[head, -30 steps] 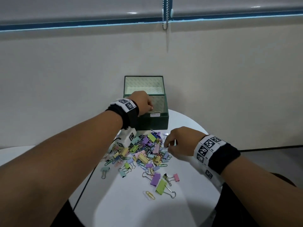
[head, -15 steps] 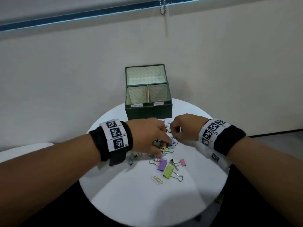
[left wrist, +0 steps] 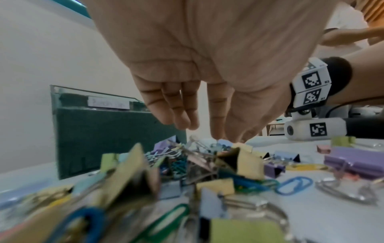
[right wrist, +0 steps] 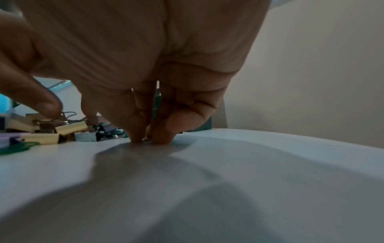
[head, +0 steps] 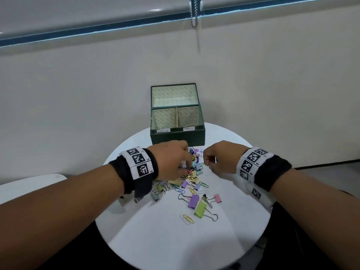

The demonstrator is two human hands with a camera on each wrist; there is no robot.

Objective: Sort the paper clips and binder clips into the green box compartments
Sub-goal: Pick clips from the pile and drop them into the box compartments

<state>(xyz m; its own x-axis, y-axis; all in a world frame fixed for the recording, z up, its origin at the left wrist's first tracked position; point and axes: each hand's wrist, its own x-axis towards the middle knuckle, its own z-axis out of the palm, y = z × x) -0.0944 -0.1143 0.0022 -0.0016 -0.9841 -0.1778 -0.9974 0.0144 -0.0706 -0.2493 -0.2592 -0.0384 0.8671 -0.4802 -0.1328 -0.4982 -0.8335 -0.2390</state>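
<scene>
The green box point(head: 176, 136) stands open at the table's far edge, with two labelled front compartments. A pile of coloured binder clips and paper clips point(head: 191, 175) lies in front of it. My left hand point(head: 186, 165) reaches down into the pile. In the left wrist view its fingers point(left wrist: 180, 113) are straight, and thumb and index tips meet on top of the pile point(left wrist: 226, 136). Whether a clip is between them is hidden. My right hand point(head: 206, 161) is curled at the pile's right edge. Its thumb and index pinch the wire handle of a binder clip point(right wrist: 68, 114), and its other fingertips point(right wrist: 137, 138) rest on the table.
The round white table point(head: 175, 246) has loose clips nearer me: a purple binder clip point(head: 193, 201), a green one point(head: 200, 208), a pink one point(head: 217, 198) and a yellow paper clip point(head: 188, 219). A wall rises right behind the box. Another white tabletop point(head: 29, 184) is at left.
A second ago my left hand was at the box; it has come back down onto the pile. My right hand has stayed at the pile's right edge.
</scene>
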